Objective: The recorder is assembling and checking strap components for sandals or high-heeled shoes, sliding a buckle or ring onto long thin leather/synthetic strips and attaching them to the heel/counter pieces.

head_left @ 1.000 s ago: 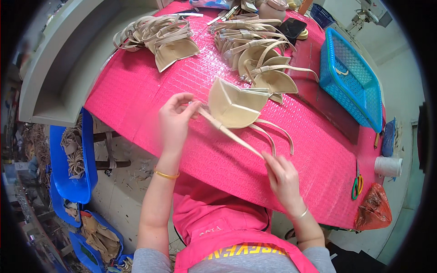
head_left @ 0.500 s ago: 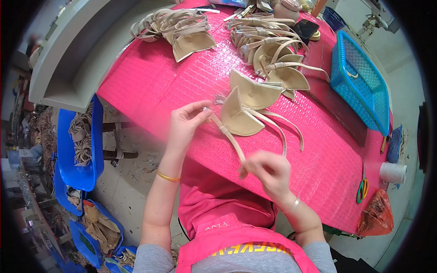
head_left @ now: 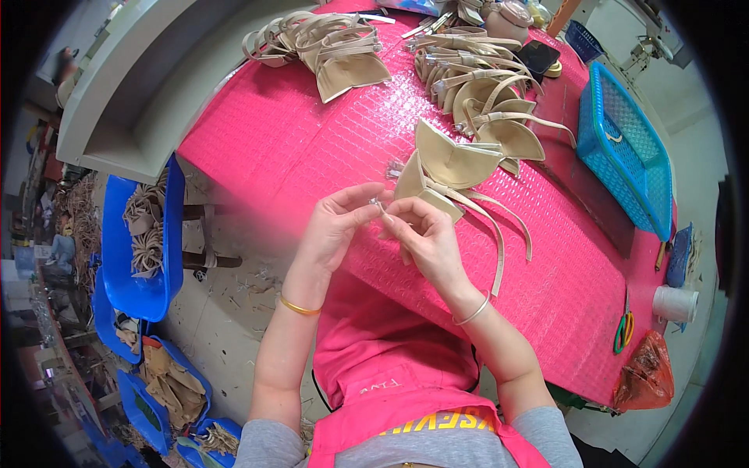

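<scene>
My left hand [head_left: 331, 230] is closed in a pinch on a small clear, shiny fitting [head_left: 375, 202], probably a strap buckle. My right hand [head_left: 427, 240] meets it there, thumb and forefinger pinching the end of a beige strap at the fitting. Fingers hide most of that strap. Just beyond the hands, a beige bra cup piece [head_left: 409, 176] lies on the pink table cover, partly covered by my right hand. Behind it lies another pair of beige cups [head_left: 456, 162]. Loose beige straps [head_left: 493, 226] trail from these to the right of my right hand.
Bundles of strapped cups lie far left [head_left: 351, 72] and far centre [head_left: 468, 74]. A turquoise basket [head_left: 628, 148] stands at the right, with scissors [head_left: 624, 331], a white thread spool [head_left: 676, 304] and a red plastic bag [head_left: 646, 374] nearer. Blue bins [head_left: 129, 292] hold pieces at left.
My right hand has moved up and left from the strap's lower stretch to meet my left hand at the fitting. The view has shifted slightly.
</scene>
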Action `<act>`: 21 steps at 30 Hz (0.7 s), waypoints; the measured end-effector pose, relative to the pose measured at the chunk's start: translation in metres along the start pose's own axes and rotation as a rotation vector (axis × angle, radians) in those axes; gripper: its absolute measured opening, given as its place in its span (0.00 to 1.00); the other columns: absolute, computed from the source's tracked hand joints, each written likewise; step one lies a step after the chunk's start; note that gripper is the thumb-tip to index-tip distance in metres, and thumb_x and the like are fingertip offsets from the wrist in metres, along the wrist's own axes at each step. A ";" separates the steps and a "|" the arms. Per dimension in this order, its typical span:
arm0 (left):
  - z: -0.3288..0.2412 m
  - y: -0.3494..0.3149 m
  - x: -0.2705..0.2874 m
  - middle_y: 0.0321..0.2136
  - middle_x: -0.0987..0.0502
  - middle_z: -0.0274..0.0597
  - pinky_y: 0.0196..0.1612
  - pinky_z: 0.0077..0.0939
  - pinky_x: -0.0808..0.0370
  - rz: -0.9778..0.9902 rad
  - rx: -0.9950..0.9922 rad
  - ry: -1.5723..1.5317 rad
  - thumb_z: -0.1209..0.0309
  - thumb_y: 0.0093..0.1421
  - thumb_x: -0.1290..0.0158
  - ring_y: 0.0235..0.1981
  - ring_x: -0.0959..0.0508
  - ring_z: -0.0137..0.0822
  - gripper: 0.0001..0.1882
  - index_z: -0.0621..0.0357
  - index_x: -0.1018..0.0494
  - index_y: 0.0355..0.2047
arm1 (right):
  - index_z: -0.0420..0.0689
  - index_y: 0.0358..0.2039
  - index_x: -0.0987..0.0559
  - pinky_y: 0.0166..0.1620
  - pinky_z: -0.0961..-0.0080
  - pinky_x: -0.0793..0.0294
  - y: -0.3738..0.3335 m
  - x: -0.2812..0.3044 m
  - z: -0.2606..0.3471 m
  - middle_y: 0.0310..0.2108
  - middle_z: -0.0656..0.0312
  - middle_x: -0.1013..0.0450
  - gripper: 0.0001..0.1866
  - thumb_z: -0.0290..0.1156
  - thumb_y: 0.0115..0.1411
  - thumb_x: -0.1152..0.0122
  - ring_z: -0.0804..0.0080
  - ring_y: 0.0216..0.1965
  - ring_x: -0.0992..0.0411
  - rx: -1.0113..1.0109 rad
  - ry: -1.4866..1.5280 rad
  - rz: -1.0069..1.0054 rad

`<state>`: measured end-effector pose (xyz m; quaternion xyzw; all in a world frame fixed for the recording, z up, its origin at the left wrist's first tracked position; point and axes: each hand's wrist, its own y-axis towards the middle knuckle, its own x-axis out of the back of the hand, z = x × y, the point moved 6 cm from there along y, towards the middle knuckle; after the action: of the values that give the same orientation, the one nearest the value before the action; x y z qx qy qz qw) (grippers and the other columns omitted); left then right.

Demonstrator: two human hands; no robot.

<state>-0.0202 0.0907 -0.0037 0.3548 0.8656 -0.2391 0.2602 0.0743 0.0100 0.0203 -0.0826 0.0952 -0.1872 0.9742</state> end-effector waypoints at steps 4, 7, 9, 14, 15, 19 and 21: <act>0.001 0.001 0.001 0.36 0.26 0.46 0.30 0.14 0.27 0.009 -0.001 0.021 0.82 0.50 0.48 0.31 0.25 0.26 0.17 0.63 0.31 0.42 | 0.40 0.31 0.28 0.15 0.89 0.44 -0.001 0.004 0.001 0.19 0.66 0.30 0.06 0.28 0.55 0.47 0.87 0.13 0.40 -0.053 -0.007 0.008; 0.002 0.001 -0.002 0.37 0.26 0.46 0.30 0.14 0.27 0.024 0.019 -0.072 0.82 0.49 0.48 0.29 0.26 0.25 0.17 0.63 0.31 0.42 | 0.40 0.31 0.28 0.15 0.89 0.44 -0.001 0.002 0.001 0.20 0.66 0.30 0.06 0.28 0.55 0.47 0.87 0.13 0.39 -0.071 -0.009 0.026; 0.005 0.001 0.000 0.37 0.26 0.46 0.30 0.13 0.28 -0.021 0.021 -0.044 0.82 0.49 0.48 0.27 0.27 0.24 0.17 0.63 0.31 0.42 | 0.40 0.31 0.28 0.15 0.89 0.44 -0.001 0.000 -0.001 0.20 0.66 0.30 0.06 0.28 0.55 0.47 0.87 0.14 0.39 -0.076 0.026 0.022; 0.003 0.001 -0.012 0.36 0.26 0.45 0.30 0.12 0.29 0.008 -0.019 -0.066 0.83 0.49 0.48 0.32 0.26 0.26 0.18 0.62 0.31 0.42 | 0.38 0.32 0.28 0.17 0.89 0.40 0.004 -0.001 0.002 0.21 0.65 0.29 0.06 0.27 0.56 0.48 0.86 0.16 0.37 0.055 0.127 -0.042; 0.000 0.000 -0.011 0.36 0.26 0.45 0.29 0.11 0.29 -0.025 -0.046 -0.053 0.83 0.49 0.48 0.33 0.25 0.27 0.18 0.62 0.31 0.42 | 0.38 0.32 0.28 0.17 0.89 0.40 0.005 -0.001 0.001 0.21 0.65 0.29 0.06 0.27 0.56 0.48 0.86 0.16 0.37 0.056 0.128 -0.043; -0.021 0.002 -0.004 0.37 0.26 0.44 0.32 0.15 0.29 -0.038 -0.091 0.082 0.82 0.49 0.48 0.35 0.25 0.29 0.18 0.61 0.31 0.43 | 0.36 0.33 0.29 0.28 0.85 0.31 -0.003 0.002 0.005 0.26 0.61 0.28 0.07 0.26 0.56 0.50 0.79 0.23 0.30 0.069 0.100 0.038; -0.015 0.004 -0.011 0.37 0.26 0.44 0.33 0.16 0.28 0.021 -0.034 0.118 0.82 0.49 0.48 0.35 0.25 0.29 0.18 0.61 0.31 0.43 | 0.34 0.34 0.30 0.32 0.83 0.28 -0.003 0.004 -0.001 0.29 0.59 0.28 0.08 0.26 0.57 0.50 0.76 0.29 0.29 -0.020 0.110 0.028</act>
<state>-0.0147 0.0966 0.0140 0.3727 0.8797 -0.2000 0.2170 0.0764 0.0057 0.0192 -0.0803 0.1516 -0.1771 0.9691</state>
